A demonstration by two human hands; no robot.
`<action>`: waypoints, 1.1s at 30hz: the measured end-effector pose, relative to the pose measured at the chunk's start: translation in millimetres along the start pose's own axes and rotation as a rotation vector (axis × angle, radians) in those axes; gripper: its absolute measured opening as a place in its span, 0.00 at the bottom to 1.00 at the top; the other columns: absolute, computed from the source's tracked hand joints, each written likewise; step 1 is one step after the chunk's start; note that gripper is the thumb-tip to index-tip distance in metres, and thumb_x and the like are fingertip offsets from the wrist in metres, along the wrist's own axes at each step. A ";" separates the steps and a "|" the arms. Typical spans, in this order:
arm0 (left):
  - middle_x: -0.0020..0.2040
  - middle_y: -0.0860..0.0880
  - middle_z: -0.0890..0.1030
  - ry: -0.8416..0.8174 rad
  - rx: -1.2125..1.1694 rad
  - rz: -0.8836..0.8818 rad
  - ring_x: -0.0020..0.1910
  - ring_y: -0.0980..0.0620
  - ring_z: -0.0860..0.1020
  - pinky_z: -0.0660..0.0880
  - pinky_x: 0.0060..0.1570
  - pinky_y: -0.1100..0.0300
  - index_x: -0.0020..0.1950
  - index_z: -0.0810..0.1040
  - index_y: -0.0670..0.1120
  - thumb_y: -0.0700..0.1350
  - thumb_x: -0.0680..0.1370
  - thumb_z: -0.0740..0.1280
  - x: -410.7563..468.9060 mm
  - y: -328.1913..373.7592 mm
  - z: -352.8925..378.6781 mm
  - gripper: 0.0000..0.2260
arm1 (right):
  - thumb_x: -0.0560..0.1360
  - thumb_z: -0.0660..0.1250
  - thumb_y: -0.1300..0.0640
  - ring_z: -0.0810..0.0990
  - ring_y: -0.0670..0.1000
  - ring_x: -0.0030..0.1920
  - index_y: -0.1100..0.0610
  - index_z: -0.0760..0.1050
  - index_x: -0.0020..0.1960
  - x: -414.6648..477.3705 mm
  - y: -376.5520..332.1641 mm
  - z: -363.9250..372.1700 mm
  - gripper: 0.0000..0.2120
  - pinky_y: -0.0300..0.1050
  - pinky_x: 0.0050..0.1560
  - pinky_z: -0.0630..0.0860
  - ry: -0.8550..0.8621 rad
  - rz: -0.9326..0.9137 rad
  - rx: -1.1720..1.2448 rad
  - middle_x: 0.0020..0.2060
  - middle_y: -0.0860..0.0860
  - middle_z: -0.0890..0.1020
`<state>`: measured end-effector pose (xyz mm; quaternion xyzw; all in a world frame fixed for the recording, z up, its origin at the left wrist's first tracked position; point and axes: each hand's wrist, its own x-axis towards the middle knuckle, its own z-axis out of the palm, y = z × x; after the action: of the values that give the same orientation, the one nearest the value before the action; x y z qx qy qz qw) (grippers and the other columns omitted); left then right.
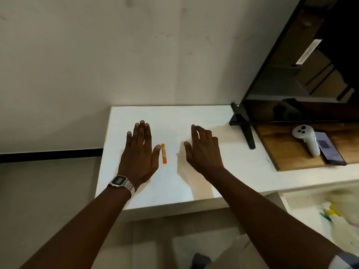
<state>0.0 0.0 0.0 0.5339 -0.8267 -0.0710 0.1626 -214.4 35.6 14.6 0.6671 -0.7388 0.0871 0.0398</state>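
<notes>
The white table (174, 183) has free surface ahead of the fingertips, up to its far edge at the wall. The left hand (138, 152) is flat with straight fingers. The right hand (202, 150) has relaxed, slightly bent fingers and holds nothing. The small orange pack (164, 153) lies between the two thumbs, just beside the left one.
</notes>
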 end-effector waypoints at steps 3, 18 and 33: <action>0.84 0.37 0.53 0.024 -0.021 0.003 0.84 0.40 0.51 0.48 0.82 0.43 0.83 0.48 0.36 0.55 0.84 0.52 -1.3 -2.5 3.2 0.33 | 0.82 0.63 0.50 0.77 0.61 0.64 0.62 0.76 0.69 4.3 7.1 0.1 0.21 0.55 0.58 0.76 -0.008 0.137 0.071 0.66 0.58 0.77; 0.71 0.43 0.77 0.027 -0.448 -0.176 0.69 0.43 0.76 0.73 0.67 0.46 0.73 0.75 0.43 0.51 0.83 0.66 7.6 43.9 -11.6 0.20 | 0.69 0.73 0.68 0.86 0.63 0.33 0.70 0.84 0.38 10.8 4.3 -21.1 0.04 0.58 0.40 0.86 -0.133 0.509 0.854 0.33 0.64 0.86; 0.46 0.46 0.90 -0.167 -1.562 -0.704 0.46 0.49 0.89 0.82 0.37 0.62 0.54 0.85 0.42 0.46 0.77 0.75 30.1 71.2 -42.1 0.10 | 0.74 0.79 0.61 0.91 0.59 0.43 0.62 0.88 0.50 -43.8 -28.7 -73.3 0.07 0.50 0.43 0.87 -0.428 0.571 1.441 0.42 0.59 0.90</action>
<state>-58.1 5.0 66.0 0.4874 -0.3363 -0.7049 0.3905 -185.4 89.1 81.1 0.3163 -0.6347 0.4193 -0.5667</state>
